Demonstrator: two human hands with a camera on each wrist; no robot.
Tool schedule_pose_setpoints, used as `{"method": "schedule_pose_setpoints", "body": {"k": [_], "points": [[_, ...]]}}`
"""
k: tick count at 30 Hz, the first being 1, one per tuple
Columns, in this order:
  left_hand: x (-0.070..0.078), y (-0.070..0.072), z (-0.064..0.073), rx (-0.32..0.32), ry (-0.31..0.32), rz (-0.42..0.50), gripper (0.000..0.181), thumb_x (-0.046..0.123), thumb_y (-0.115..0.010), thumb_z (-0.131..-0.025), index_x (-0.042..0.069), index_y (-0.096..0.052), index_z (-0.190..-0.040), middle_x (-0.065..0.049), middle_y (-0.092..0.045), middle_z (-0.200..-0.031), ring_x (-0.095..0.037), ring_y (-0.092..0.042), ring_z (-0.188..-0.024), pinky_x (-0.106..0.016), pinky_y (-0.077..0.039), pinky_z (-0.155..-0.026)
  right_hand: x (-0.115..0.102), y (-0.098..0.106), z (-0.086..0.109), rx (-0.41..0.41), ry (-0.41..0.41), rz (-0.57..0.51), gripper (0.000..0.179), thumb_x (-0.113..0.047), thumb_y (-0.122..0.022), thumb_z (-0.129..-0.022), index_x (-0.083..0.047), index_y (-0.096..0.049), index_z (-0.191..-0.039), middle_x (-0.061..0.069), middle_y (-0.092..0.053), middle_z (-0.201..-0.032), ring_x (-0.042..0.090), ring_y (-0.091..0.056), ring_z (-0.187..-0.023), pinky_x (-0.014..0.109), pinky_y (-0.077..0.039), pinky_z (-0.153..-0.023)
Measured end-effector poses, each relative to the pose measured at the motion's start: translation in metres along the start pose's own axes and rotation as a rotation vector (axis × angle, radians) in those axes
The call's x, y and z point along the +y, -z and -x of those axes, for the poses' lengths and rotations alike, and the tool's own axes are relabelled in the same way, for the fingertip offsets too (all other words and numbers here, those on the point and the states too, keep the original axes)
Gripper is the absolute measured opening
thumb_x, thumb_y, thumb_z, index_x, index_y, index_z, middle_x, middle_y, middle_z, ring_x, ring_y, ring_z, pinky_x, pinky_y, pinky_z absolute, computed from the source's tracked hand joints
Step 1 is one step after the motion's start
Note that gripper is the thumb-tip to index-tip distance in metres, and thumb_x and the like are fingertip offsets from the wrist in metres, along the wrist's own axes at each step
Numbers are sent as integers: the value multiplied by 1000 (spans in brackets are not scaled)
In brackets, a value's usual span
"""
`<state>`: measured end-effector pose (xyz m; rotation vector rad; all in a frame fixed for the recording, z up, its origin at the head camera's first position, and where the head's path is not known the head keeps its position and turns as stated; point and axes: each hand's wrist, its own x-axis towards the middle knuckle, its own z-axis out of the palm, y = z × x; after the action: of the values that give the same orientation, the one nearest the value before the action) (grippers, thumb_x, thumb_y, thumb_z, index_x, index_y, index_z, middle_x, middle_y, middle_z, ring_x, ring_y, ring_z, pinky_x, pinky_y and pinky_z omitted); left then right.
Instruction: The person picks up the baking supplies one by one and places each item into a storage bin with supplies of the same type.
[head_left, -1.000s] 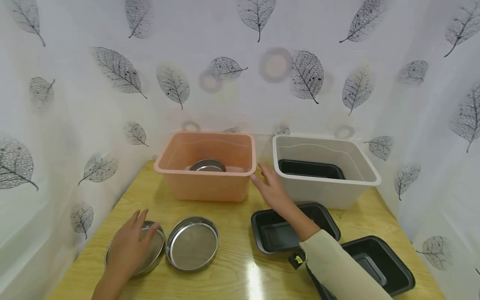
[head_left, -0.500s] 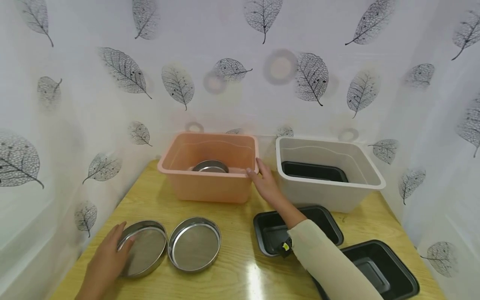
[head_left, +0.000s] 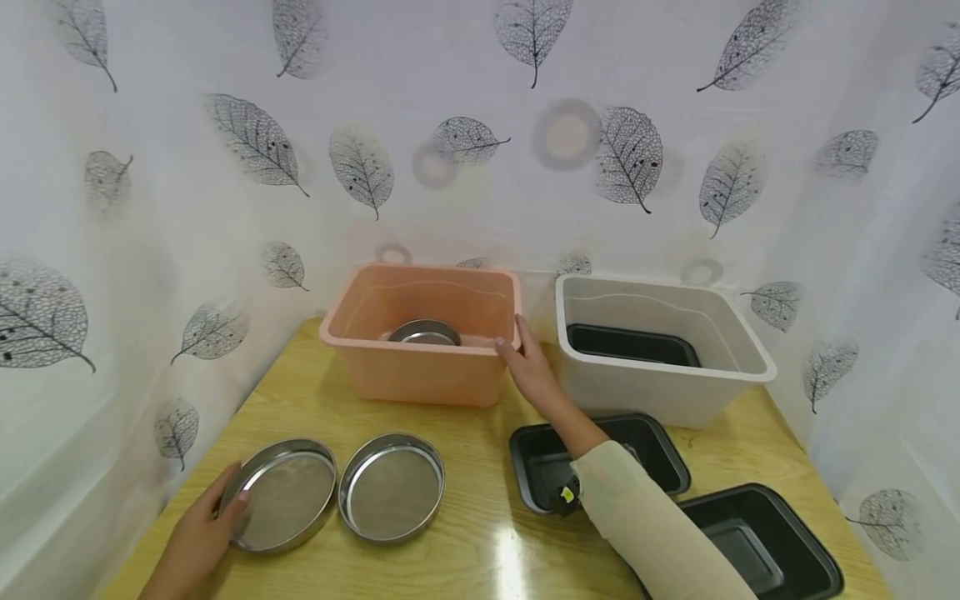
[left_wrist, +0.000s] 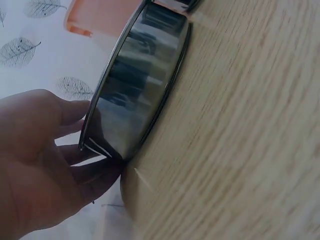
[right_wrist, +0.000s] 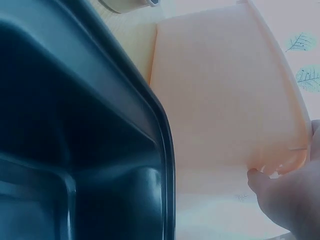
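Note:
At the front left, my left hand [head_left: 197, 523] grips the left edge of a round metal cake pan [head_left: 285, 500], the thumb at its rim and the fingers at its outer side and lower edge, as the left wrist view shows. A second round cake pan [head_left: 392, 490] lies just right of it. My right hand [head_left: 534, 371] holds the front right corner of the orange plastic bin [head_left: 420, 375], its thumb [right_wrist: 260, 182] against the wall under the rim. Inside that bin sits another round pan [head_left: 425, 333], partly hidden by the front wall.
A white plastic bin [head_left: 637, 383] stands to the right with a black loaf pan [head_left: 633, 345] inside. In front of it lie two black loaf pans, one [head_left: 656, 450] under my right forearm and another [head_left: 765, 542] nearer the table's right edge. A leaf-print curtain [head_left: 450, 208] surrounds the wooden table [head_left: 465, 467].
My left hand has moved left from over the cake pan to grip its edge. My right hand has come from beside the orange bin onto its right corner.

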<state>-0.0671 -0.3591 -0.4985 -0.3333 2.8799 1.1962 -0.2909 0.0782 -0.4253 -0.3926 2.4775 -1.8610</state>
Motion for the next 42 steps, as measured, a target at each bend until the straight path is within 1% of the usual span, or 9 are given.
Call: {"method": "schedule_pose_setpoints", "body": {"k": [3,5,10,18,20,22,28,37,42], "points": [[-9,-2,2,8,-33,59,67,37,-43,-109,-2,-22,-159,-37,-23,-158,-53,-22,-143,-4,-26,-106,0,0,1,-1,-6,-12,71,-36,-51,-105,-19,-14,-164,7,-12,-170,28,-14,-155,50,-18,-125],[-14,-3,3,8,-38,89,66,38,-42,-109,1,-23,-159,-33,-22,-160,-44,-16,-147,9,-14,-87,0,0,1,1,-7,-17,71,-36,-51,-105,-19,-14,-164,6,-12,-170,28,-15,-155,49,-18,-125],[-21,-4,3,-22,-2,98,65,44,-37,-109,5,-25,-160,-31,-21,-161,-42,-12,-149,-6,-13,-113,-1,0,2,2,-10,-25,73,-40,-52,-104,-21,-13,-164,5,-12,-170,28,-16,-155,49,-21,-124],[-23,-1,4,-40,5,83,65,44,-38,-109,6,-23,-160,-28,-21,-161,-46,-16,-146,2,-11,-104,1,2,2,-3,-14,-36,72,-38,-52,-105,-21,-13,-164,5,-12,-170,30,-16,-155,51,-21,-124],[-22,0,4,-56,26,98,67,45,-38,-109,7,-20,-161,-26,-17,-163,-47,-14,-147,-5,-8,-112,1,2,3,-3,-17,-34,72,-39,-52,-105,-23,-13,-164,4,-12,-170,29,-16,-155,50,-21,-124],[-20,2,5,-68,48,119,67,44,-37,-109,7,-17,-161,-25,-13,-163,-47,-10,-148,-29,-7,-124,0,2,3,-3,-20,-32,73,-41,-52,-104,-24,-13,-164,3,-12,-170,29,-17,-155,49,-21,-124],[-12,10,4,-77,91,138,66,42,-36,-110,8,-14,-161,-28,-10,-163,-51,-7,-148,-68,-12,-116,0,3,3,-14,-30,-37,75,-44,-53,-103,-25,-13,-164,3,-12,-170,28,-17,-155,49,-21,-124],[-9,14,5,-81,103,128,68,43,-40,-108,9,-15,-161,-27,-13,-163,-49,-11,-148,-58,-21,-119,0,4,5,-27,-36,-31,78,-51,-53,-102,-28,-12,-164,1,-11,-170,29,-16,-155,50,-21,-124],[-11,14,7,-39,10,214,65,34,-43,-109,2,-19,-159,-29,-14,-160,15,-40,-126,-10,-49,-91,1,3,3,-26,-28,-37,78,-50,-54,-102,-26,-13,-164,0,-13,-170,28,-17,-155,47,-22,-124]]}}
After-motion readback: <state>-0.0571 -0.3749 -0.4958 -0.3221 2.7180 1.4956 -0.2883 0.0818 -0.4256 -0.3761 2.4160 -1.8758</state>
